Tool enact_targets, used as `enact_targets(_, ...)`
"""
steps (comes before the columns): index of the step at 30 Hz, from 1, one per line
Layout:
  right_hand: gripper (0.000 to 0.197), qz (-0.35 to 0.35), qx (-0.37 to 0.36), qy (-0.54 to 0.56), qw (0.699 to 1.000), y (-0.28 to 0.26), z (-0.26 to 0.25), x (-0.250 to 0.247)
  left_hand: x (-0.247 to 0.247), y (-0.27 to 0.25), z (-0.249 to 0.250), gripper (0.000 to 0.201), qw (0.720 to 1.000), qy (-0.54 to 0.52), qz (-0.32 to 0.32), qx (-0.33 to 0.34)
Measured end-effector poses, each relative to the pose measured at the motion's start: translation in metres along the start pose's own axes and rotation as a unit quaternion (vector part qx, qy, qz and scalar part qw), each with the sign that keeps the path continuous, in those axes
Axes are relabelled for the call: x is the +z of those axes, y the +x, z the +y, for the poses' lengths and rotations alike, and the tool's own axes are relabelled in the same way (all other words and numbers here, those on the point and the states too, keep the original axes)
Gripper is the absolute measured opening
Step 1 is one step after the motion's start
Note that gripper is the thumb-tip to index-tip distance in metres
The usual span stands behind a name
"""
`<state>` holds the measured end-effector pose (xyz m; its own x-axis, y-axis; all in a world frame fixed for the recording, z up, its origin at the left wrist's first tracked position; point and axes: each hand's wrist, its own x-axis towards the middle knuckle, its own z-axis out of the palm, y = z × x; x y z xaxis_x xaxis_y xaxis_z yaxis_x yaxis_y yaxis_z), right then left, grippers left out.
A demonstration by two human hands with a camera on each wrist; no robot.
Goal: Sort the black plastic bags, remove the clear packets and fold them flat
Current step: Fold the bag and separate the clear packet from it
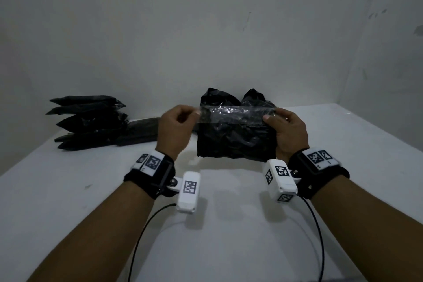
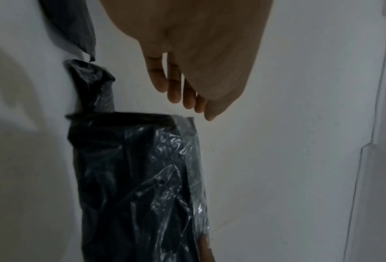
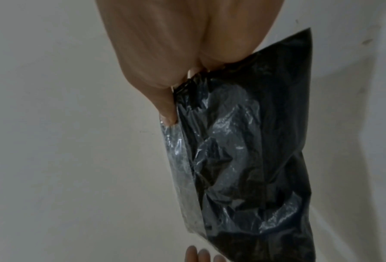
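A person stands at a white table and holds up a clear packet filled with black plastic bags, its lower edge near or on the tabletop; the head view does not settle which. The right hand grips the packet's right side, thumb lying across the front of the clear top strip and the other fingers curled behind; in the right wrist view the thumb presses on the packet's transparent edge while the dark contents fill the rest of the wrapper. The left hand is at the packet's top left corner, fingers bent, thumb and forefinger meeting at the clear flap in the head view; in the left wrist view its fingers hang loosely just above the corner of the flap, so whether it truly pinches the plastic cannot be told. Behind the packet rises another bunch of crumpled black bags against the wall. To the left, well apart from the hands, lies a stack of filled black packets piled on the table, with one flatter dark bundle lying beside it. Both wrists wear black straps carrying white camera units with coded markers, and thin black cables trail toward the person
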<state>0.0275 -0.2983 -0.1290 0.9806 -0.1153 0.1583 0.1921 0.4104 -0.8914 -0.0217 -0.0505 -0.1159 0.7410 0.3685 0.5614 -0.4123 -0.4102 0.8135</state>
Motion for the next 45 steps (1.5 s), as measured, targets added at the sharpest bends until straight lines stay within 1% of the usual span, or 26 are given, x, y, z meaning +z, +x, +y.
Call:
enact_targets(2, 0.034, -0.009, -0.001, 0.019, 1.000, -0.002, 0.000, 0.004, 0.005, 0.000, -0.005, 0.017, 0.999, 0.013, -0.016, -0.045)
enact_targets(3, 0.033, -0.015, -0.004, 0.021, 1.000, -0.002, 0.001, 0.005, 0.008, 0.000, -0.006, 0.024, 0.997, -0.008, -0.030, -0.076)
enact_targets(4, 0.033, -0.022, -0.006, 0.019, 1.000, -0.002, 0.000, 0.006, 0.010, 0.000, -0.007, 0.027, 0.993, -0.032, -0.041, -0.108)
enact_targets(6, 0.035, -0.035, -0.012, 0.013, 0.999, -0.001, 0.001, 0.006, 0.013, -0.003, -0.006, 0.018, 0.980, -0.095, -0.061, -0.166)
enact_targets(7, 0.034, -0.042, -0.014, 0.010, 0.999, -0.001, 0.002, 0.005, 0.015, -0.005, -0.002, 0.017, 0.971, -0.125, -0.070, -0.192)
enact_targets(10, 0.029, -0.056, -0.013, 0.002, 0.998, 0.000, 0.003, 0.003, 0.020, -0.009, 0.009, 0.024, 0.944, -0.214, -0.097, -0.232)
enact_targets(13, 0.028, -0.067, -0.009, -0.019, 0.998, 0.001, 0.000, 0.003, 0.022, -0.010, 0.014, 0.032, 0.931, -0.266, -0.072, -0.238)
enact_targets(14, 0.033, -0.081, -0.005, -0.041, 0.996, 0.001, -0.001, 0.004, 0.022, -0.010, 0.014, 0.032, 0.932, -0.268, -0.062, -0.236)
enact_targets(15, 0.042, -0.098, -0.007, -0.074, 0.992, 0.001, -0.001, 0.006, 0.024, -0.011, 0.015, 0.031, 0.934, -0.263, -0.059, -0.235)
enact_targets(17, 0.060, -0.121, -0.035, -0.168, 0.978, 0.001, 0.003, 0.011, 0.029, -0.014, 0.018, 0.033, 0.934, -0.250, -0.068, -0.247)
enact_targets(19, 0.059, -0.101, -0.070, -0.223, 0.967, 0.000, 0.007, 0.015, 0.035, -0.021, 0.021, 0.034, 0.935, -0.236, -0.070, -0.254)
enact_targets(21, 0.049, -0.087, -0.087, -0.218, 0.968, 0.000, 0.010, 0.016, 0.039, -0.024, 0.023, 0.024, 0.943, -0.226, -0.045, -0.242)
enact_targets(23, 0.033, -0.098, -0.084, -0.194, 0.972, -0.001, 0.009, 0.016, 0.039, -0.026, 0.023, 0.018, 0.947, -0.227, -0.026, -0.226)
enact_targets(25, 0.020, -0.125, -0.054, -0.169, 0.976, -0.001, 0.009, 0.015, 0.037, -0.027, 0.024, 0.018, 0.950, -0.225, -0.027, -0.216)
enact_targets(26, 0.018, -0.135, -0.034, -0.152, 0.979, -0.001, 0.009, 0.015, 0.036, -0.028, 0.023, 0.018, 0.952, -0.220, -0.029, -0.212)
enact_targets(28, 0.023, -0.133, -0.020, -0.133, 0.982, -0.004, 0.006, 0.017, 0.037, -0.029, 0.022, 0.019, 0.957, -0.203, -0.026, -0.204)
enact_targets(30, 0.036, -0.113, -0.054, -0.165, 0.978, -0.008, 0.002, 0.020, 0.040, -0.030, 0.023, 0.024, 0.965, -0.183, -0.023, -0.189)
enact_targets(31, 0.038, -0.102, -0.074, -0.182, 0.975, -0.010, 0.001, 0.022, 0.043, -0.030, 0.023, 0.028, 0.966, -0.177, -0.019, -0.186)
enact_targets(33, 0.034, -0.078, -0.083, -0.184, 0.976, -0.010, 0.002, 0.023, 0.044, -0.029, 0.025, 0.036, 0.964, -0.178, 0.006, -0.199)
enact_targets(35, 0.040, -0.064, -0.072, -0.172, 0.980, -0.005, 0.003, 0.022, 0.043, -0.025, 0.023, 0.037, 0.956, -0.195, 0.034, -0.215)
enact_targets(38, 0.048, -0.084, -0.060, -0.177, 0.979, -0.002, 0.006, 0.017, 0.040, -0.023, 0.019, 0.038, 0.957, -0.192, 0.038, -0.214)
enact_targets(40, 0.057, -0.099, -0.050, -0.151, 0.982, -0.003, 0.008, 0.015, 0.039, -0.023, 0.019, 0.039, 0.959, -0.183, 0.029, -0.215)
enact_targets(42, 0.065, -0.104, -0.043, -0.154, 0.982, -0.001, 0.010, 0.014, 0.037, -0.022, 0.020, 0.043, 0.957, -0.179, 0.020, -0.225)
enact_targets(43, 0.064, -0.107, -0.041, -0.169, 0.979, -0.001, 0.011, 0.015, 0.035, -0.021, 0.019, 0.046, 0.957, -0.175, 0.014, -0.231)
enact_targets(45, 0.056, -0.109, -0.024, -0.174, 0.978, 0.000, 0.012, 0.017, 0.030, -0.020, 0.015, 0.045, 0.953, -0.168, 0.002, -0.250)
